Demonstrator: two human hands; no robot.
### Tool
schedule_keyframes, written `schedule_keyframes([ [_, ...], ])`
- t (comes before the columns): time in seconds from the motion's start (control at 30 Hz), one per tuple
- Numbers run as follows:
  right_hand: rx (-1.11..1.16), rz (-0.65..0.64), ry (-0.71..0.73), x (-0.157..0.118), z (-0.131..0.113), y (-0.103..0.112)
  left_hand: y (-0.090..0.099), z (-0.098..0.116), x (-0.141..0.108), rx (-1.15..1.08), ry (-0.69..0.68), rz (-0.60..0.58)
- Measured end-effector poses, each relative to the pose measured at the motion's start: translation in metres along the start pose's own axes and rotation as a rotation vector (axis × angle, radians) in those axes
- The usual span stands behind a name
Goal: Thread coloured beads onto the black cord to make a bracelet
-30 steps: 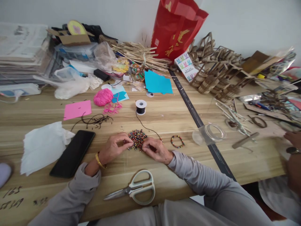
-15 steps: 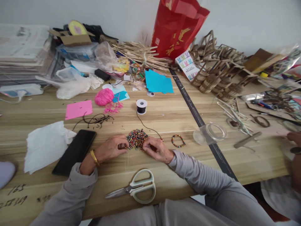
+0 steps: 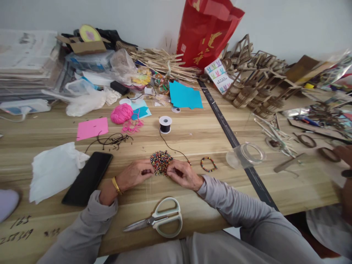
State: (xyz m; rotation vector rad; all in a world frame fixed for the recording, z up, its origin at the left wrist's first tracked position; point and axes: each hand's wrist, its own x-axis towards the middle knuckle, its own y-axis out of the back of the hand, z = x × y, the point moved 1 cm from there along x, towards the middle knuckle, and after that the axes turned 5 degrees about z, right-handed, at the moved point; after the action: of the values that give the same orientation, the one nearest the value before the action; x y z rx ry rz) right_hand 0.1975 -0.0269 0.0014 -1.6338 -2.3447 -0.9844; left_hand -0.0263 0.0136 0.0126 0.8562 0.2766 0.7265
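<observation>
While right hand (image 3: 186, 175) pinches black cord (image 3: 176, 150), left hand (image 3: 134, 173) grip unclear; box (image 3: 218, 76) reads "COFFEE", table (image 3: 200, 209) "165".

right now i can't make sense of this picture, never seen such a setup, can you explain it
There is no robot: these are a person's two bare hands, seen from a camera worn on the head, looking forward and down. On the wooden table lie a heap of small coloured beads, a beaded ring, scissors and a dark phone; a spool stands beyond the beads. Its black cord runs to the right hand, which is pinched, seemingly on that cord. The left hand is at the heap's edge; whether it holds a bead is too small to tell.
</observation>
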Motion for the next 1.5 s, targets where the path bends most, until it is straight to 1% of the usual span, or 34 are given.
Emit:
schedule_keyframes([
  [0.13,0.001,-0.011,0.001,0.000,0.000,0.000,-0.004,0.003,0.001,0.015,-0.025,0.008],
  [0.27,0.000,-0.013,-0.010,0.000,-0.001,0.000,-0.008,0.006,0.003,0.041,-0.056,0.060],
  [0.37,-0.005,-0.011,-0.006,0.001,-0.002,0.000,-0.010,0.007,0.003,0.050,-0.051,0.085],
  [0.5,-0.003,-0.012,-0.010,0.000,-0.002,0.000,-0.006,0.007,0.002,-0.011,-0.004,0.074],
  [0.67,-0.006,-0.014,-0.007,0.000,-0.001,0.000,0.005,0.003,0.001,-0.094,0.050,0.087],
  [0.73,-0.008,-0.014,-0.008,0.000,-0.001,0.000,0.010,0.002,0.000,-0.103,0.061,0.070],
  [0.83,-0.009,-0.006,-0.006,0.000,-0.001,0.000,0.013,0.001,-0.001,-0.092,0.062,0.001],
  [1.0,-0.009,-0.011,-0.008,-0.001,0.000,0.000,0.013,-0.001,-0.004,-0.069,0.071,-0.084],
  [1.27,-0.009,-0.005,0.005,0.000,-0.001,0.000,0.008,0.001,-0.002,0.046,0.031,-0.074],
  [1.5,-0.020,-0.017,0.000,0.000,-0.001,0.000,-0.001,0.002,0.000,0.088,-0.105,-0.003],
])
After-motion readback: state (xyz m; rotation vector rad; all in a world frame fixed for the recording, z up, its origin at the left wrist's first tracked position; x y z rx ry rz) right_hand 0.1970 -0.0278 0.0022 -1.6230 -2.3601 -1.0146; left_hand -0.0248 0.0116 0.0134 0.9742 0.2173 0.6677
